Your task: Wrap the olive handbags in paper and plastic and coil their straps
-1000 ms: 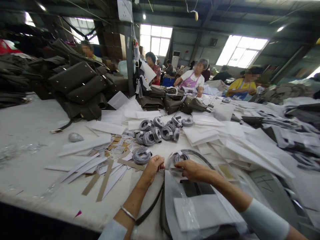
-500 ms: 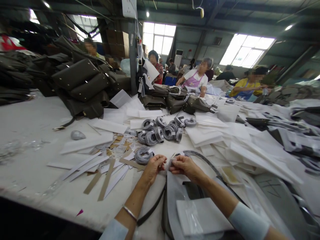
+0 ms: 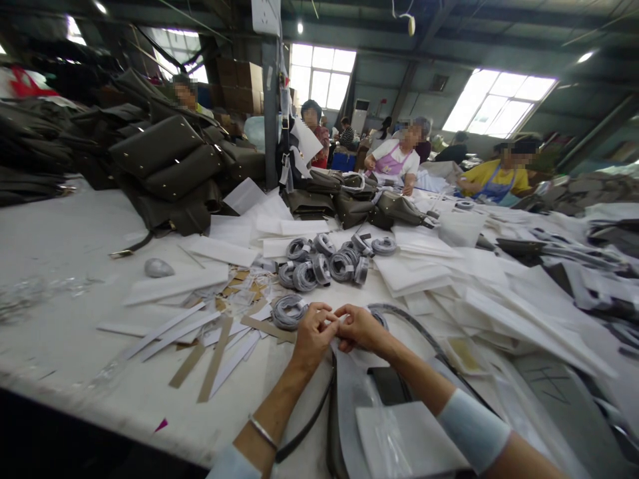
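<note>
My left hand (image 3: 315,332) and my right hand (image 3: 360,328) meet at the fingertips, both pinched closed over the top end of a dark bag. What they pinch is small and pale, too hidden by the fingers to name. Below them lies the bag, covered by a grey-white sheet (image 3: 349,399), with a white foam sheet (image 3: 407,436) in clear film on top. A dark strap (image 3: 314,416) curves out on the left and another strap (image 3: 422,328) arches on the right. Just beyond my left hand rests a coiled grey wrapped strap (image 3: 288,313).
Several coiled straps (image 3: 343,265) are heaped farther back. Brown and white strips (image 3: 215,359) lie scattered to the left. White foam sheets (image 3: 519,319) pile up on the right beside a small tray (image 3: 464,354). Dark bags (image 3: 164,159) are stacked back left, near a post (image 3: 271,113). Co-workers (image 3: 397,156) are across the table.
My hands have come together; the left fingertips now touch the right ones, where a gap stood before. The view has shifted slightly, moving the scene a little to the right.
</note>
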Demonstrator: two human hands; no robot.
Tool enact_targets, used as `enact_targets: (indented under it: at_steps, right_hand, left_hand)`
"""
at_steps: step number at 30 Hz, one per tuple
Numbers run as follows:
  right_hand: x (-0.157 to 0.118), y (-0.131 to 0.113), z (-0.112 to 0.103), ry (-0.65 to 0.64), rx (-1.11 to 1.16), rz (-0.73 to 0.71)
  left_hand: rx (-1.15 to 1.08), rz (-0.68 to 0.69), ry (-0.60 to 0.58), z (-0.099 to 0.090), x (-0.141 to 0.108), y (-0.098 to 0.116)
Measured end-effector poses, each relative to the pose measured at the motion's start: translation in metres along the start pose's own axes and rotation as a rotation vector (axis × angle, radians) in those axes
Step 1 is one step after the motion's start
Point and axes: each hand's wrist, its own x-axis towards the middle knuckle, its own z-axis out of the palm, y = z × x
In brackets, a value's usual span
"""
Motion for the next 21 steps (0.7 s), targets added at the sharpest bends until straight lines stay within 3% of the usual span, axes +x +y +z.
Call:
enact_targets:
  at_steps: [5, 8, 11, 17, 21]
  right_hand:
    - [-0.003, 0.000, 0.003, -0.036, -0.056, 0.009]
    - [-0.004, 0.000, 0.011, 0.026, -0.101, -0.004]
    - [-0.004, 0.001, 0.016, 0.122, -0.122, -0.021]
    - [-0.004, 0.004, 0.011, 0.132, -0.043, -0.014]
    - [-0.008, 0.003, 0.006, 0.112, -0.026, 0.025]
  left_hand:
    - [0.524, 0.382, 0.005, 0.001, -0.008, 0.004]
    - [0.560, 0.424, 0.065, 0.000, -0.005, -0.001]
    - [0.529, 0.436, 0.043, -0.001, -0.001, -0.004]
    - [0.263, 0.087, -0.104, -0.004, 0.001, 0.001]
    - [0.219, -0.023, -0.135, -0.004, 0.004, -0.002]
